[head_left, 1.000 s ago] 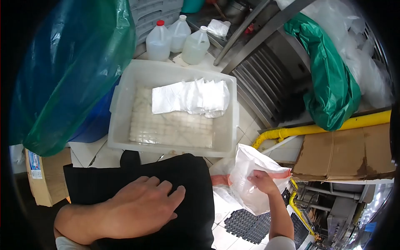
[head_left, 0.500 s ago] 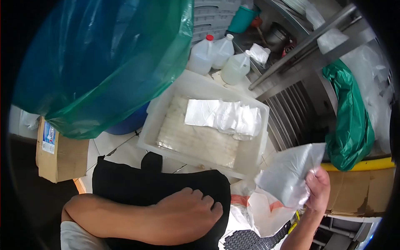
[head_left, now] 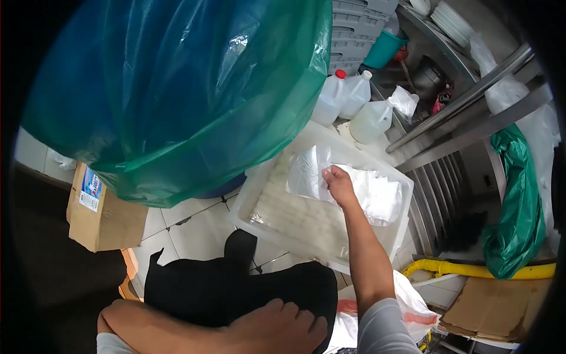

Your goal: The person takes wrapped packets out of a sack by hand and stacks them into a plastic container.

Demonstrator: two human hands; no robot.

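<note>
The thin, silvery-white flat sheet [head_left: 303,177] in my right hand [head_left: 339,186] looks like plastic film, smooth and faintly shiny. The white folded stack [head_left: 380,197] near it seems to be plastic too, glossy and crinkled. I see cloudy, translucent plastic in the rectangular whitish tub [head_left: 289,245]. The large see-through green bag [head_left: 194,100] is glossy, wrinkled plastic; the bunched opaque green bag [head_left: 519,212] shines likewise. My black garment [head_left: 206,289] looks matt, my grey sleeve [head_left: 383,327] soft cloth. The boxy brown carton [head_left: 118,218] is matt cardboard, the slatted grey rack [head_left: 436,183] smooth metal.
</note>
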